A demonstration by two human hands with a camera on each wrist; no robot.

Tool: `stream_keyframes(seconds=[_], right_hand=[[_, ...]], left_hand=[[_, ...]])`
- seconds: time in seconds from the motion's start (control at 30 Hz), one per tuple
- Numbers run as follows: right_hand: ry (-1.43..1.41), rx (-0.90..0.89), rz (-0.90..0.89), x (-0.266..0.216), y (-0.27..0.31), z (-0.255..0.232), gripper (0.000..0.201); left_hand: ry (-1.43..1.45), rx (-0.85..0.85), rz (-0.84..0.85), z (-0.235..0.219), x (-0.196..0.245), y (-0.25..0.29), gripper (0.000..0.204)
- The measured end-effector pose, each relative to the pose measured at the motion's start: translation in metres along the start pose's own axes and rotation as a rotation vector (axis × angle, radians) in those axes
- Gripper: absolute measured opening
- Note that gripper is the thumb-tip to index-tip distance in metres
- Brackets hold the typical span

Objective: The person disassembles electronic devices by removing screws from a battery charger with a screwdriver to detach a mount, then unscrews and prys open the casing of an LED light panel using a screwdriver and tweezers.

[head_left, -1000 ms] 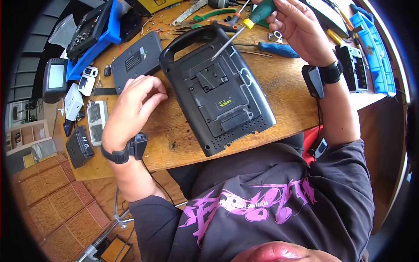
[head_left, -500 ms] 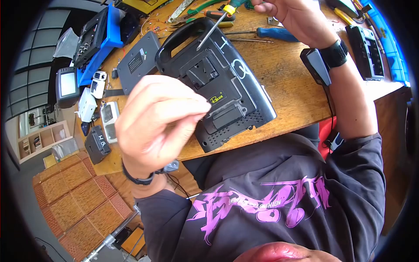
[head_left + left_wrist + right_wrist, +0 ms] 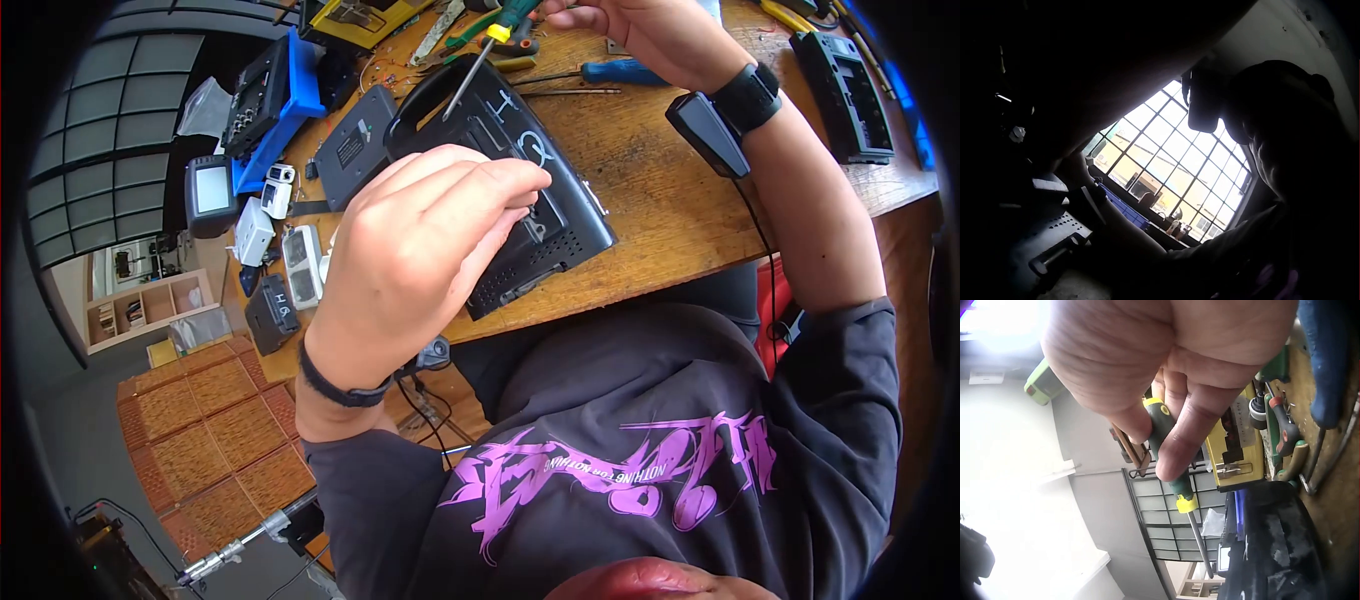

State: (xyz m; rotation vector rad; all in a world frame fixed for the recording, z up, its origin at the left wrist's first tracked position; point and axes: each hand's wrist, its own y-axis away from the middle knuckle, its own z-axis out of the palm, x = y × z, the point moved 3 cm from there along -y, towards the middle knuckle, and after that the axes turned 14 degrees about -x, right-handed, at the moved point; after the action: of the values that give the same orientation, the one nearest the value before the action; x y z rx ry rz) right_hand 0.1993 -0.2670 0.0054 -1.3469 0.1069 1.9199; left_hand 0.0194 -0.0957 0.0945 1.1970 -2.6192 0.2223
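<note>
A black device with a carry handle (image 3: 572, 200) and chalk-white letters lies tilted on the wooden bench. My left hand (image 3: 420, 240) is over its middle and hides much of its face. Thumb and fingers come together at the tips; I cannot tell if something small is pinched there. A screwdriver (image 3: 1163, 428) with a green handle and yellow collar is gripped by my right hand (image 3: 1175, 369), up beyond the device. Its shaft points down toward the handle end, overlapping it in the head view. Little of the work shows in the dark left wrist view.
Left of the device lie a grey flat panel (image 3: 352, 150), a white-screened unit (image 3: 212, 188) and a small black HQ-marked block (image 3: 272, 310). A blue-handled screwdriver (image 3: 622, 72) rests beyond it. On the right is an opened black plastic housing (image 3: 845, 95). Several tools crowd the far side.
My left hand has risen from beside the device and moved right over its face, its fingertips drawing together. The right hand keeps the screwdriver, its tip shifting toward the handle. The head view has shifted.
</note>
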Motion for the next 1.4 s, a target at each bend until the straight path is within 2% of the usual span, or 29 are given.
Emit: stream_keyframes(seconds=[0.1, 0.17, 0.27, 0.6, 0.67, 0.8, 0.87, 0.9, 0.97, 1.1, 1.17, 1.2, 1.33, 1.37, 1.4], right_hand=[[-0.005, -0.043, -0.005, -0.002, 0.001, -0.003, 0.026], [-0.073, -0.083, -0.020, -0.003, 0.000, -0.004, 0.025], [-0.065, -0.047, -0.028, -0.005, 0.001, -0.006, 0.024], [-0.070, -0.054, -0.028, -0.006, 0.002, -0.002, 0.026], [-0.067, -0.066, -0.037, -0.008, 0.001, -0.001, 0.027], [-0.057, -0.041, -0.027, -0.009, 0.001, 0.000, 0.026], [-0.017, -0.037, -0.043, -0.009, 0.001, 0.001, 0.026], [-0.015, -0.039, -0.040, -0.010, 0.001, 0.002, 0.026], [0.022, 0.003, -0.042, -0.012, 0.002, 0.006, 0.027], [0.051, 0.013, -0.014, -0.009, 0.003, 0.009, 0.028], [0.046, -0.074, -0.064, -0.006, 0.003, 0.007, 0.028], [0.049, -0.066, -0.070, -0.005, 0.004, 0.008, 0.028], [0.060, -0.062, -0.114, -0.008, 0.008, 0.012, 0.027], [0.082, -0.065, -0.139, -0.011, 0.010, 0.015, 0.027], [0.091, -0.064, -0.098, -0.012, 0.007, 0.017, 0.028]], left_hand=[[-0.027, -0.028, -0.017, -0.002, 0.003, -0.002, 0.029], [-0.099, -0.057, 0.057, -0.003, 0.004, -0.004, 0.028], [-0.223, -0.074, 0.139, -0.005, 0.008, -0.007, 0.027], [-0.152, -0.109, 0.165, -0.005, -0.002, -0.002, 0.029], [-0.083, 0.017, 0.198, -0.003, -0.005, 0.001, 0.028], [0.052, 0.084, 0.119, -0.003, -0.015, 0.011, 0.025], [0.055, 0.124, -0.089, -0.006, -0.018, 0.017, 0.022], [0.111, 0.192, -0.159, -0.006, -0.020, 0.017, 0.016], [0.190, 0.254, -0.238, -0.006, -0.027, 0.016, 0.017], [0.384, 0.340, -0.204, 0.003, -0.037, 0.010, 0.019], [0.388, 0.144, -0.206, 0.004, -0.035, 0.007, 0.019], [0.400, 0.121, -0.187, 0.004, -0.037, 0.006, 0.019], [0.424, 0.180, -0.184, 0.016, -0.052, 0.009, 0.015], [0.528, 0.264, -0.067, 0.022, -0.063, 0.011, 0.011], [0.484, 0.300, -0.023, 0.024, -0.069, 0.013, 0.010]])
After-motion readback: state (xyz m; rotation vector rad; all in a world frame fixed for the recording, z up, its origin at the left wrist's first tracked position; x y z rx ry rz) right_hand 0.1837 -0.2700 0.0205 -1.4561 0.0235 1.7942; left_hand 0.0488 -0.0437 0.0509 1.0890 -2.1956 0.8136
